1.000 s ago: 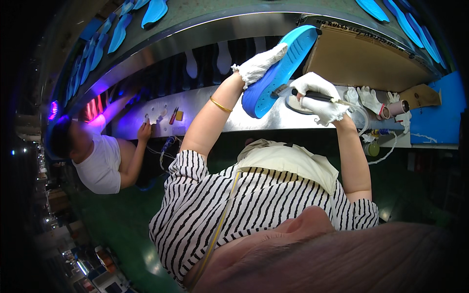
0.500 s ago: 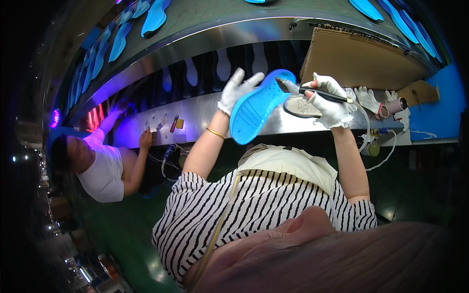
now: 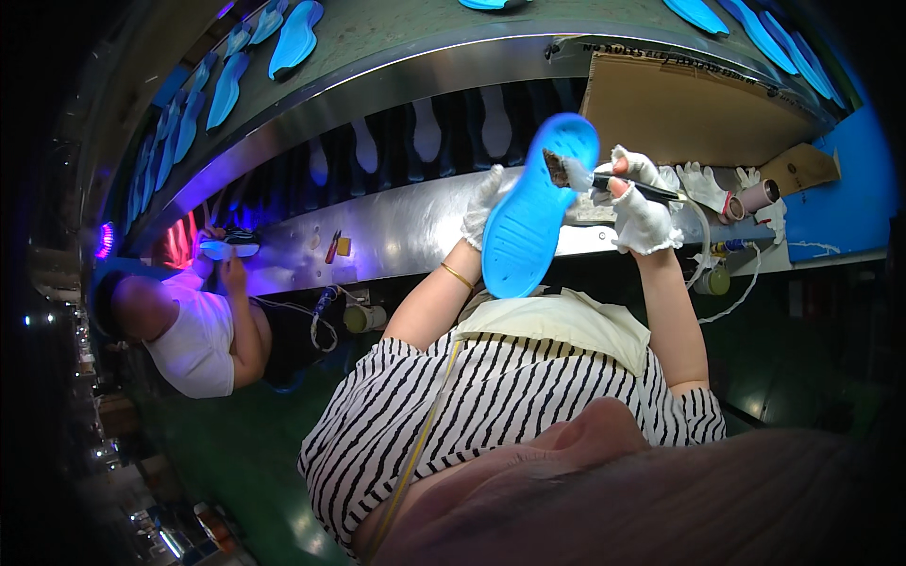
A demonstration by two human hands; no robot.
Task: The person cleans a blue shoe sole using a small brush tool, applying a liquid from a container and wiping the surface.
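Observation:
A bright blue shoe sole [image 3: 525, 231] is held up nearly upright above the metal bench by my left hand [image 3: 479, 212], in a white glove. That hand grips it from its left edge, and part of the hand is hidden behind the sole. My right hand [image 3: 645, 219], in a white glove with bare fingertips showing, is closed around the black handle of a brush [image 3: 574, 175]. The brush's dark bristles rest against the sole's upper part. Partly hidden between the sole and my right hand lies a pale, flat thing [image 3: 595, 209] on the bench.
A conveyor [image 3: 406, 57] bearing several blue soles runs along the far side. Cardboard [image 3: 698, 113] leans at right, near spare gloves [image 3: 703, 189] and a tape roll [image 3: 758, 196]. At left a co-worker [image 3: 193, 330] holds a dark shoe with a blue sole [image 3: 229, 247].
The blue sole has moved right and turned more upright, and my left hand's spread fingers have drawn in behind its edge. The co-worker's hands now hold a shoe.

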